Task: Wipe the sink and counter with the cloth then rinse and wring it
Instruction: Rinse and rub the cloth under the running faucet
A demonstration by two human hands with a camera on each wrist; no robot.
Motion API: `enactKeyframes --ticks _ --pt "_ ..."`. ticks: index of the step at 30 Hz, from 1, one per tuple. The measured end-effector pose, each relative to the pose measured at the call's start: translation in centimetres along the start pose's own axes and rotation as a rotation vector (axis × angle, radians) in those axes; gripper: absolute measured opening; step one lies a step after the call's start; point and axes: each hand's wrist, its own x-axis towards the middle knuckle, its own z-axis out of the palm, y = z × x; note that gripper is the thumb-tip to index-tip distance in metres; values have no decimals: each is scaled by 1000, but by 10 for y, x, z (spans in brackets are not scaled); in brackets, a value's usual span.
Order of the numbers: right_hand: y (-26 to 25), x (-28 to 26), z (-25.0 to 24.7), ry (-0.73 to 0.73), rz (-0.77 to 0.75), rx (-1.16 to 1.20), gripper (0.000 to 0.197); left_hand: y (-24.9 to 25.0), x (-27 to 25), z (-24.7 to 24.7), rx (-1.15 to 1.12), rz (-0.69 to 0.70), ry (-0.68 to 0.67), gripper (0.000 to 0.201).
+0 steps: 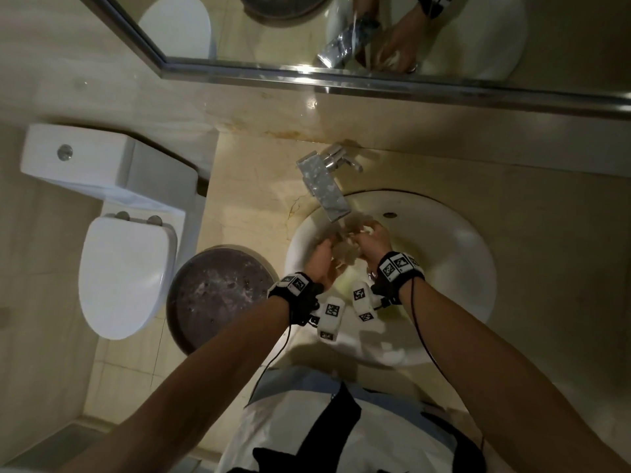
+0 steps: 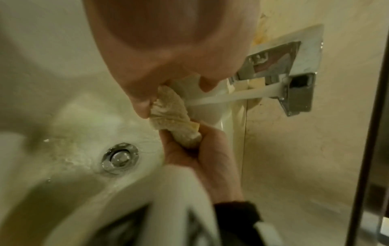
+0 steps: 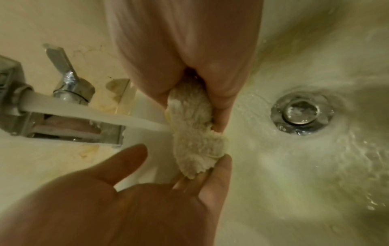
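Both hands hold a bunched cloth under the running tap, over the sink.

The left hand (image 1: 321,262) and right hand (image 1: 372,240) each curl their fingers (image 3: 221,168) round one end of the nubbly, cream terry cloth (image 2: 174,119), twisted into a thick roll. A smooth band of water from the flat, square chrome tap (image 1: 324,189) strikes its middle. Below, the glossy round white sink (image 1: 454,254) holds a shiny metal drain plug (image 3: 302,111), set into a beige, stained stone worktop (image 1: 256,186).

Fluffy terry cloth (image 3: 195,146), shiny metal tap (image 1: 324,186), glossy ceramic sink (image 1: 461,268).
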Motion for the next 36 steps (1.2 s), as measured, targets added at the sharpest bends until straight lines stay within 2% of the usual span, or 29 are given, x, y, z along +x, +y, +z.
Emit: enactKeyframes --ticks 2,5,7,9,12,13,14,17,18,19,21,23,24,27,31,34,36 --pt "3 -4 -7 -19 -4 40 38 6 2 7 -5 -22 19 30" --pt "5 -10 -11 -47 28 233 37 19 8 19 38 1 68 25" --pt "5 -9 -10 -33 11 230 35 20 18 17 167 38 101 33" --pt "4 -6 -7 -35 -25 109 26 7 46 8 281 21 82 40" --pt "5 1 -1 -71 -9 -34 59 19 21 23 471 118 12 22" --pt "6 5 0 -61 -16 -75 61 23 14 27 491 142 2 19" --pt "7 6 2 -25 -42 -116 58 25 11 29 450 133 -5 20" --pt "6 10 6 146 -140 -152 31 31 2 32 233 79 2 33" --pt "5 11 8 189 -160 -127 23 30 0 33 188 68 2 29" --pt "6 12 11 220 -169 -99 16 30 -4 34 158 68 -1 24" --pt "7 9 15 224 -161 -13 7 25 -1 29 158 -23 11 37" --pt "9 7 15 189 -127 68 8 22 0 24 130 -171 -48 61" --pt "10 8 15 160 -114 80 12 21 4 21 127 -201 -61 64" --pt "11 6 14 80 -74 60 27 22 4 21 217 -213 -47 56" --pt "10 8 15 106 -36 -59 37 25 6 23 403 -186 -53 68" --pt "2 11 16 158 -18 -152 34 25 12 21 485 -153 -44 64" --pt "-5 13 17 190 9 -173 30 24 13 24 495 -143 -77 68"
